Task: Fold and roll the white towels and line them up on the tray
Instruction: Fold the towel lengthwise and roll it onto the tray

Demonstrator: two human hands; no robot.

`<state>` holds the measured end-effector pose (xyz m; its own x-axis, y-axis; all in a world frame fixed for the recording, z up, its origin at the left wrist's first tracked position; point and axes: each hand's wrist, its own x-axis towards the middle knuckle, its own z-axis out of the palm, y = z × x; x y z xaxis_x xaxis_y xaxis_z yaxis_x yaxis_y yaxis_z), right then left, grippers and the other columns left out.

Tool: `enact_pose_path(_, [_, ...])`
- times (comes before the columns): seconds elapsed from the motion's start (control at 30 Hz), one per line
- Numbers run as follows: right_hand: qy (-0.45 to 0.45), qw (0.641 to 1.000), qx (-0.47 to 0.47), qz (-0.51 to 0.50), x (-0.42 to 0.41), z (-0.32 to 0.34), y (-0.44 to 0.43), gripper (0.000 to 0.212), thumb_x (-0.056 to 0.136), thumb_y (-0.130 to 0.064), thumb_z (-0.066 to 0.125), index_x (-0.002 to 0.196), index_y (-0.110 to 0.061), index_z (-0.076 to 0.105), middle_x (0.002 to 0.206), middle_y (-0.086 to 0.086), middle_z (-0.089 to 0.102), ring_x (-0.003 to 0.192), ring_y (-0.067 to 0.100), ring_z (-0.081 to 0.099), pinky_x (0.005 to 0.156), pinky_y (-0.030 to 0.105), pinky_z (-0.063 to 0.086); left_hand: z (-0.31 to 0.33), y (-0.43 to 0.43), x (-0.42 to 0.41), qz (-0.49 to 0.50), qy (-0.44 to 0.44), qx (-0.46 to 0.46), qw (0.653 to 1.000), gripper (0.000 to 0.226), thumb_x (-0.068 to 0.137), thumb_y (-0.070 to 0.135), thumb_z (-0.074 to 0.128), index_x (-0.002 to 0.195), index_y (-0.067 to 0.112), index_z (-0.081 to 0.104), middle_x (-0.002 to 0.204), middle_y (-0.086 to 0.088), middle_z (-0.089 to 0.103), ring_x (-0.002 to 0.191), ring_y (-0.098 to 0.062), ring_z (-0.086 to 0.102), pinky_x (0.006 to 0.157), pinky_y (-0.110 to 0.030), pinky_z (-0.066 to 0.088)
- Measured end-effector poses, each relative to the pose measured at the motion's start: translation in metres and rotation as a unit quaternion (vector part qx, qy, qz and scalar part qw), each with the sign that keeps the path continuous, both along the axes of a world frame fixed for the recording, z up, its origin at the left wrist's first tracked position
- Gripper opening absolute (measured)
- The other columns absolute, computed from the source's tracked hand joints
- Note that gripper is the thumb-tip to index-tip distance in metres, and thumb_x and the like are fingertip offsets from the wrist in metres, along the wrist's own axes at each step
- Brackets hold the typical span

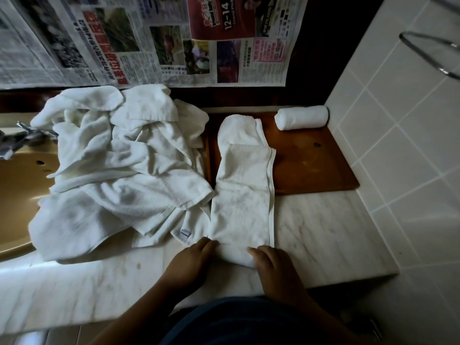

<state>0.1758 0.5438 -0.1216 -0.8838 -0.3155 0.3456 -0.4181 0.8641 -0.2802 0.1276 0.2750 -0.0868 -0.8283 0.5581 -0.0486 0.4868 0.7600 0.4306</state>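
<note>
A white towel (242,195), folded into a long strip, is lying half on the wooden tray (311,165) and half on the marble counter (323,232). The left hand (191,260) and right hand (273,267) are curling their fingers over its rolled near end. A rolled towel (301,118) is sitting at the tray's far corner. The newspaper (174,41) behind is showing "12-14".
</note>
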Motion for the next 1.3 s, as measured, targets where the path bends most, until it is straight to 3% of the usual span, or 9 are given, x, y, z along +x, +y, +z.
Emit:
enact_pose_path(0.1, [-0.012,1.0,-0.004,0.015,0.007,-0.005,0.007,0.041,0.092,-0.039,0.061,0.128,-0.02,0.056,0.117,0.0,0.065,0.102,0.016,0.059,0.086,0.031,0.048,0.004,0.004,-0.005,0.014,-0.029,0.006,0.999,0.046,0.088,0.02,0.041,0.134,0.018,0.05,0.111,0.0,0.054,0.081,-0.026,0.061,0.057,-0.03,0.039])
enact_pose_path(0.23, [-0.036,0.999,-0.011,-0.012,0.005,0.001,0.004,0.032,0.092,-0.034,0.058,0.122,-0.023,0.065,0.115,-0.006,0.065,0.102,0.016,0.062,0.088,0.03,0.045,0.007,0.01,-0.008,0.019,-0.044,-0.023,0.999,0.054,0.084,0.04,0.016,0.124,0.022,0.047,0.103,0.003,0.053,0.081,-0.025,0.059,0.058,-0.035,0.042])
enact_pose_path(0.4, [-0.063,0.996,-0.028,-0.049,0.003,0.014,-0.002,0.027,0.095,-0.037,0.051,0.118,-0.027,0.062,0.117,-0.008,0.057,0.107,0.016,0.056,0.092,0.028,0.038,0.012,0.019,-0.016,0.042,-0.063,-0.06,0.995,0.019,0.094,0.027,0.033,0.11,0.022,0.042,0.096,0.002,0.056,0.081,-0.027,0.061,0.062,-0.041,0.049])
enact_pose_path(0.6, [-0.06,0.998,0.016,-0.011,-0.001,0.025,-0.004,0.032,0.085,-0.038,0.066,0.111,-0.02,0.065,0.137,0.003,0.055,0.116,0.021,0.056,0.097,0.035,0.045,0.017,0.022,-0.02,0.038,-0.072,-0.07,0.994,0.016,0.096,0.028,0.033,0.104,0.02,0.045,0.095,0.001,0.059,0.084,-0.025,0.063,0.062,-0.038,0.046])
enact_pose_path(0.77, [-0.131,0.99,0.044,0.021,-0.01,0.031,-0.009,0.049,0.092,-0.049,0.05,0.136,-0.028,0.054,0.114,-0.009,0.065,0.1,0.013,0.062,0.087,0.031,0.052,0.019,0.023,-0.018,0.045,-0.071,-0.077,0.994,0.01,0.098,0.028,0.036,0.099,0.022,0.044,0.093,0.002,0.06,0.083,-0.023,0.062,0.059,-0.032,0.035])
enact_pose_path(0.93, [-0.149,0.988,0.012,-0.028,-0.02,0.03,-0.007,0.05,0.098,-0.065,0.037,0.107,-0.027,0.068,0.09,-0.007,0.069,0.08,0.016,0.064,0.072,0.031,0.046,0.022,0.027,-0.016,0.076,-0.084,-0.1,0.989,0.011,0.099,0.03,0.036,0.089,0.026,0.04,0.09,-0.001,0.064,0.086,-0.024,0.064,0.06,-0.031,0.034])
enact_pose_path(1.1, [-0.076,0.988,0.012,-0.131,-0.022,0.037,-0.011,0.048,0.102,-0.051,0.043,0.062,-0.023,0.048,0.05,-0.003,0.048,0.043,0.016,0.046,0.05,0.029,0.038,0.021,0.033,-0.012,0.094,-0.058,-0.152,0.982,0.024,0.101,0.035,0.035,0.108,0.024,0.055,0.106,-0.001,0.066,0.1,-0.023,0.064,0.068,-0.033,0.04])
enact_pose_path(1.2, [-0.084,0.981,0.05,-0.167,-0.021,0.036,-0.013,0.048,0.099,-0.04,0.044,0.055,-0.022,0.047,0.047,-0.002,0.047,0.044,0.016,0.043,0.048,0.029,0.029,0.023,0.036,-0.011,0.103,-0.054,-0.169,0.979,0.032,0.103,0.041,0.032,0.114,0.025,0.058,0.11,-0.001,0.067,0.104,-0.022,0.064,0.077,-0.035,0.048])
enact_pose_path(1.3, [-0.088,0.975,0.075,-0.19,-0.02,0.03,-0.013,0.046,0.093,-0.035,0.044,0.052,-0.017,0.053,0.057,0.002,0.053,0.054,0.022,0.048,0.051,0.031,0.032,0.017,0.035,-0.005,0.157,-0.056,-0.1,0.981,0.033,0.103,0.05,0.029,0.112,0.024,0.047,0.097,-0.002,0.069,0.088,-0.024,0.067,0.065,-0.035,0.046])
